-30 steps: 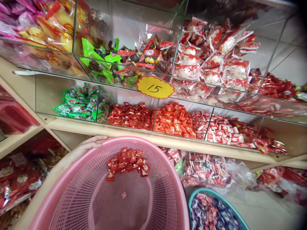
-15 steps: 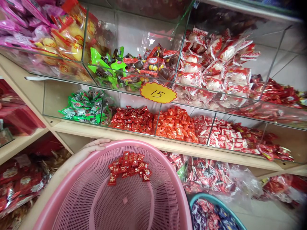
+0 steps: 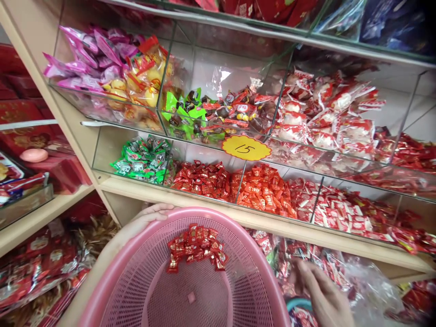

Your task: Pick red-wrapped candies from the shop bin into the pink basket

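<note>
My left hand (image 3: 150,215) grips the far left rim of a pink plastic basket (image 3: 129,272), its fingers lying over the edge. Inside, against the perforated far wall, rests a small pile of red wrapped candies (image 3: 197,245). To the right of the basket my right hand (image 3: 323,290) is in view, blurred, with fingers partly stretched out and nothing visible in them. It hovers in front of a teal tub (image 3: 299,303) and covers much of it. Nearest behind the basket are shelf compartments of dark red candies (image 3: 204,180) and orange-red candies (image 3: 264,188).
Glass-fronted compartments hold green-wrapped candies (image 3: 143,159), red-and-white candies (image 3: 347,213) and larger white-and-red sweets (image 3: 327,113). A yellow price tag (image 3: 246,147) reads 15. The wooden shelf edge (image 3: 293,227) runs just behind the basket. Bagged candies (image 3: 371,286) lie below at right.
My right hand has come into view at the lower right, in front of the teal tub. The view has shifted, so shelves and basket appear further right and lower. My left hand keeps its grip.
</note>
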### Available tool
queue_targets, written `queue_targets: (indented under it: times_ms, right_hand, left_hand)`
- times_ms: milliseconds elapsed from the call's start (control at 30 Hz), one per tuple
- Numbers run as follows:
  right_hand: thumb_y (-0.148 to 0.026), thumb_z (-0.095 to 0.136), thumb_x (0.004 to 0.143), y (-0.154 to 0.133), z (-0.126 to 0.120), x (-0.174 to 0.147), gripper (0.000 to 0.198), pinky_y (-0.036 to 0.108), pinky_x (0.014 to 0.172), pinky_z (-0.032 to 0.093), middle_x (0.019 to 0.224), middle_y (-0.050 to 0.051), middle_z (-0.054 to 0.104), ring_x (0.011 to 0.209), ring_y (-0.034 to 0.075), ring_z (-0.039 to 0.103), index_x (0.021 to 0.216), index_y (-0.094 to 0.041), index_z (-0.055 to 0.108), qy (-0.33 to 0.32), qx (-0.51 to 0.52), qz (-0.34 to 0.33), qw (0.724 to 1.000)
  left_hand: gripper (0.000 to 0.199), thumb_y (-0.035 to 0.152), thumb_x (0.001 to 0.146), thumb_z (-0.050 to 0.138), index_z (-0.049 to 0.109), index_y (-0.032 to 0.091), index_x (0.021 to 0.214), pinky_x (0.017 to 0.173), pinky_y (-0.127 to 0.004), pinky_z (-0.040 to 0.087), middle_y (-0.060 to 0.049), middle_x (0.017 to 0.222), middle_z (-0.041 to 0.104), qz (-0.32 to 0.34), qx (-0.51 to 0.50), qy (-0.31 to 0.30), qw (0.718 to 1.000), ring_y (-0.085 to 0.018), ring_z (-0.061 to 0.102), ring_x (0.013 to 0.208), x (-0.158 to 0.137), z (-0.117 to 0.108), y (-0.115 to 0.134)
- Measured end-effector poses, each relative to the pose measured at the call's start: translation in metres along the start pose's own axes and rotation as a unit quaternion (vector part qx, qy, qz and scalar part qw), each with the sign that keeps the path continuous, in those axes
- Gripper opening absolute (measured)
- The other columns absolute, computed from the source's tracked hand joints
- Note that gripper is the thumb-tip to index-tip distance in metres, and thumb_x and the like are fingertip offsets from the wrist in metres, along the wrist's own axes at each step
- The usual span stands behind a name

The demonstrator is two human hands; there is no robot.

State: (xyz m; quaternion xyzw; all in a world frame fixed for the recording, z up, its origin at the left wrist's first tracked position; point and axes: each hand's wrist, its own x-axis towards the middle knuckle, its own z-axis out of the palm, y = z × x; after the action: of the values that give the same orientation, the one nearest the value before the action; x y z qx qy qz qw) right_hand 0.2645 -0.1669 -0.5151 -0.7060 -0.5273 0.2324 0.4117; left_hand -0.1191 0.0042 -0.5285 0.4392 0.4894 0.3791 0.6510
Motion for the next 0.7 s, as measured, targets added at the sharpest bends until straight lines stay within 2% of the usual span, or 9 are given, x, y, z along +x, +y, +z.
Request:
queue_targets:
  times_ms: [67, 100, 167, 233, 267, 333, 433, 533, 700]
  right_hand:
    - [-0.046, 0.051, 0.084, -0.048, 0.007, 0.026, 0.028, 0.026, 0.059, 0.049, 0.068, 0.001, 0.063, 0.061, 0.015, 0.057, 0.087, -0.022, 0.065, -0.022, 0.017, -0.100, 0.995]
    - [-0.043, 0.052, 0.084, -0.073, 0.015, 0.039, 0.026, 0.025, 0.060, 0.047, 0.068, 0.001, 0.063, 0.061, 0.014, 0.057, 0.083, -0.021, 0.065, -0.054, 0.006, -0.154, 0.986]
    - [-0.037, 0.050, 0.086, -0.119, 0.040, 0.066, 0.023, 0.024, 0.060, 0.045, 0.071, 0.001, 0.064, 0.061, 0.012, 0.055, 0.080, -0.021, 0.064, -0.104, -0.027, -0.250, 0.962]
    - [-0.029, 0.050, 0.086, -0.154, 0.071, 0.093, 0.018, 0.024, 0.064, 0.043, 0.077, 0.001, 0.066, 0.065, 0.011, 0.057, 0.080, -0.020, 0.065, -0.132, -0.077, -0.306, 0.940]
    - [-0.025, 0.050, 0.085, -0.166, 0.086, 0.106, 0.016, 0.024, 0.066, 0.043, 0.077, 0.001, 0.066, 0.068, 0.012, 0.058, 0.081, -0.019, 0.065, -0.136, -0.116, -0.304, 0.936]
    - [-0.025, 0.053, 0.083, -0.182, 0.114, 0.130, 0.014, 0.025, 0.068, 0.044, 0.078, 0.003, 0.068, 0.074, 0.014, 0.061, 0.081, -0.018, 0.065, -0.134, -0.218, -0.257, 0.932]
    - [-0.034, 0.062, 0.077, -0.190, 0.143, 0.153, 0.024, 0.030, 0.073, 0.046, 0.097, 0.012, 0.068, 0.090, 0.022, 0.063, 0.092, -0.016, 0.066, -0.125, -0.350, -0.172, 0.912]
    - [-0.035, 0.068, 0.072, -0.190, 0.158, 0.162, 0.036, 0.031, 0.077, 0.047, 0.103, 0.017, 0.067, 0.096, 0.024, 0.063, 0.100, -0.012, 0.066, -0.137, -0.388, -0.132, 0.902]
    - [-0.029, 0.067, 0.073, -0.186, 0.166, 0.165, 0.038, 0.031, 0.080, 0.047, 0.109, 0.019, 0.065, 0.101, 0.024, 0.062, 0.106, -0.011, 0.065, -0.142, -0.401, -0.105, 0.899]
  left_hand:
    - [0.042, 0.026, 0.060, 0.070, 0.065, 0.020, 0.101, 0.094, -0.032, 0.044, -0.005, 0.113, 0.066, 0.008, 0.014, -0.007, 1.000, -0.024, 0.059, 0.107, -0.001, 0.000, 0.002]
    - [0.041, 0.026, 0.061, 0.069, 0.065, 0.020, 0.102, 0.095, -0.031, 0.043, -0.005, 0.114, 0.065, 0.011, 0.018, -0.011, 1.000, -0.023, 0.059, 0.108, -0.002, 0.000, 0.003]
    - [0.040, 0.025, 0.062, 0.068, 0.065, 0.021, 0.102, 0.095, -0.029, 0.042, -0.003, 0.115, 0.065, 0.019, 0.021, -0.019, 0.999, -0.022, 0.057, 0.109, -0.004, 0.002, 0.005]
    - [0.039, 0.024, 0.063, 0.068, 0.065, 0.021, 0.102, 0.095, -0.028, 0.042, -0.003, 0.114, 0.065, 0.022, 0.023, -0.022, 0.999, -0.022, 0.058, 0.109, -0.005, 0.003, 0.006]
    - [0.039, 0.024, 0.063, 0.067, 0.065, 0.020, 0.102, 0.094, -0.029, 0.042, -0.003, 0.114, 0.065, 0.022, 0.025, -0.021, 0.999, -0.022, 0.058, 0.108, -0.005, 0.004, 0.006]
    - [0.040, 0.024, 0.064, 0.067, 0.065, 0.020, 0.103, 0.092, -0.029, 0.043, -0.003, 0.112, 0.066, 0.019, 0.027, -0.018, 0.999, -0.022, 0.059, 0.105, -0.004, 0.005, 0.005]
    - [0.040, 0.024, 0.064, 0.066, 0.065, 0.020, 0.104, 0.091, -0.028, 0.044, -0.003, 0.113, 0.066, 0.022, 0.032, -0.018, 0.999, -0.021, 0.059, 0.105, -0.004, 0.006, 0.005]
    - [0.041, 0.027, 0.065, 0.066, 0.064, 0.020, 0.106, 0.094, -0.029, 0.042, -0.003, 0.113, 0.065, 0.024, 0.034, -0.015, 0.999, -0.022, 0.058, 0.107, -0.005, 0.007, 0.004]
    - [0.044, 0.030, 0.065, 0.067, 0.063, 0.020, 0.108, 0.099, -0.032, 0.039, -0.004, 0.118, 0.063, 0.037, 0.052, -0.023, 0.998, -0.024, 0.054, 0.114, -0.001, 0.003, 0.000]
